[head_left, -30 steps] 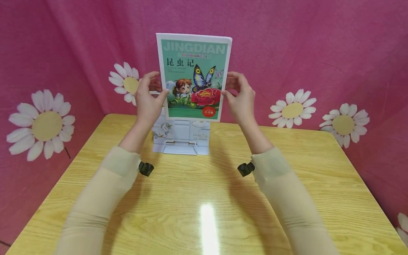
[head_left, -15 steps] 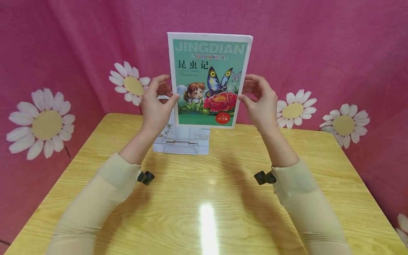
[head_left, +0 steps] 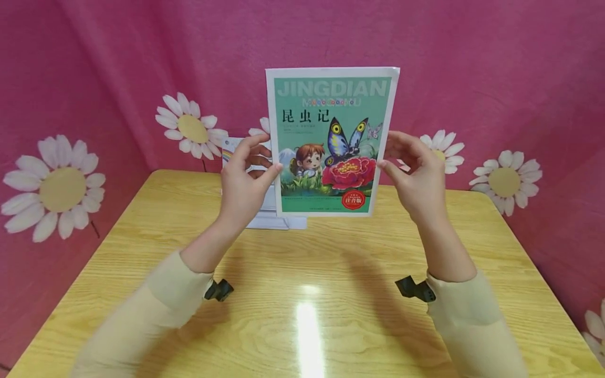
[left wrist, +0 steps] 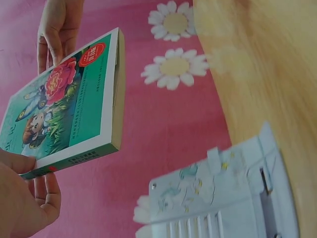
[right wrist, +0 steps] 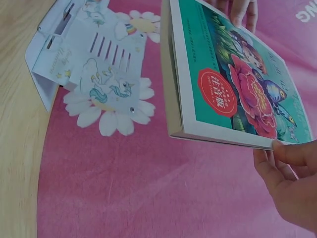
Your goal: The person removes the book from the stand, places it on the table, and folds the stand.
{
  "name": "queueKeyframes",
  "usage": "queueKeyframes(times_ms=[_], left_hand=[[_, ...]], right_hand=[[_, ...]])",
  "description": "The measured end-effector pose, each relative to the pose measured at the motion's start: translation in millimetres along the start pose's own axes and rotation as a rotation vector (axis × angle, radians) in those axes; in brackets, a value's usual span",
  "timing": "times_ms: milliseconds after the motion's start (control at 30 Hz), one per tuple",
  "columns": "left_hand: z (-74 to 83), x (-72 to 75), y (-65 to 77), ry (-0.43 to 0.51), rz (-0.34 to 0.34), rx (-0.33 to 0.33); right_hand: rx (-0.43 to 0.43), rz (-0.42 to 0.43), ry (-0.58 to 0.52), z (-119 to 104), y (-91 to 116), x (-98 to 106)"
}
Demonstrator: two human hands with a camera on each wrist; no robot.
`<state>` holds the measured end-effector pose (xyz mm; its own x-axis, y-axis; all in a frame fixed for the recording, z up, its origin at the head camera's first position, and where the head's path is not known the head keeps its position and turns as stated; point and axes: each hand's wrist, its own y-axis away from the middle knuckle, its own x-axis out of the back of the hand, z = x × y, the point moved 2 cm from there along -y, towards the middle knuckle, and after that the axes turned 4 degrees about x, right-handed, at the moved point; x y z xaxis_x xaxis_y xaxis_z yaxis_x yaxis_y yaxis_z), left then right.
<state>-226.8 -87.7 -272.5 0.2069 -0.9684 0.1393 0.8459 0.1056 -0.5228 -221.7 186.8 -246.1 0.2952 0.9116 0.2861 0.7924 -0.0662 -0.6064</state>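
Note:
A closed paperback book [head_left: 331, 142] with a green cover, a butterfly and a red flower stands upright in the air, its front toward me. My left hand [head_left: 248, 178] grips its left edge, thumb on the cover and fingers behind. On the opposite edge my right hand [head_left: 416, 176] pinches it the same way. Both wrist views show the book's thickness, with the page block seen from below in the left wrist view [left wrist: 119, 94]. Behind the book, a white book stand [head_left: 295, 222] with unicorn pictures is partly hidden in the head view; the right wrist view shows its slotted back plate [right wrist: 111, 74].
The stand rests toward the back of a wooden table [head_left: 302, 273]. A pink curtain [head_left: 331, 31] printed with white daisies hangs close behind the table and along its sides. Small black cameras [head_left: 219, 290] sit at both wrists.
Both hands have carried the book to the right, away from the stand and nearer to me, so it looks larger. More recently it has come lower in the head view. The grip stays the same.

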Motion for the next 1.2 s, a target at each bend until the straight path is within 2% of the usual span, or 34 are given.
queueKeyframes(times_ms=[200,367,567,700,833,1033,1200], left_hand=[[-3.8,-13.1,16.3,0.046,-0.039,0.029],[-10.2,-27.8,27.8,0.074,-0.074,0.083],[-16.1,-47.3,40.4,0.100,-0.116,0.141],[-20.1,-60.1,49.3,0.122,-0.139,0.168],[-23.9,-72.0,57.5,0.134,-0.156,0.196],[-31.6,-90.6,66.8,0.138,-0.172,0.247],[-37.0,-103.6,72.7,0.141,-0.175,0.255]], right_hand=[[-0.038,0.003,0.004,9,15,14],[-0.073,-0.014,0.055,22,27,26],[-0.132,-0.067,0.077,39,38,45],[-0.204,-0.109,0.101,50,44,57],[-0.248,-0.146,0.086,61,48,66],[-0.242,-0.184,0.035,76,54,81],[-0.222,-0.253,0.137,86,55,90]])
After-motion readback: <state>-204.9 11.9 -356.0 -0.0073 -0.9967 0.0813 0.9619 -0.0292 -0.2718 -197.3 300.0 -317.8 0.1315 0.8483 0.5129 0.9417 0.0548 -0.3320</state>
